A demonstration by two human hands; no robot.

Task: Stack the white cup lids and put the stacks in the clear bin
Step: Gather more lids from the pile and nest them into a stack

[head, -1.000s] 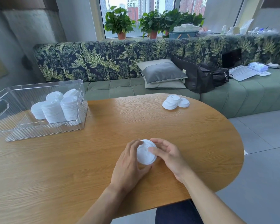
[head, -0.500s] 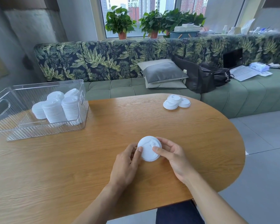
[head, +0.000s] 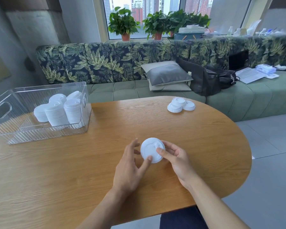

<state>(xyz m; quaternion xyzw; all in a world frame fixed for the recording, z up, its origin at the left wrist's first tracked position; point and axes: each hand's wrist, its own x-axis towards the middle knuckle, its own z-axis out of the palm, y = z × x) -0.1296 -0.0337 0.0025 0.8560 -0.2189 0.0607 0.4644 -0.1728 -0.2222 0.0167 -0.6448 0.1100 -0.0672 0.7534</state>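
Head view, centre of the frame: the right hand (head: 177,158) pinches a white cup lid (head: 151,148) above the table (head: 73,171), its thumb pressed on the lid's top face and its fingers (head: 169,146) curled round the right rim behind it. The lid is tilted, its top facing the camera. Whether more lids sit under it I cannot tell.

The left hand (head: 129,169) is just beside it on the left with its fingers (head: 132,145) spread apart and fairly straight. Its thumb tip touches the lid's lower edge, and the other fingertips are blurred, close to the left rim.

At the left edge of the frame a clear bin (head: 40,137) stands on the table. Inside it, several stacks of lids (head: 56,113) stand side by side against its right end, and the rest of the bin floor is bare.

Toward the upper right of the table top, a few loose lids (head: 181,105) lie in an overlapping cluster, well apart from both hands and from the bin.
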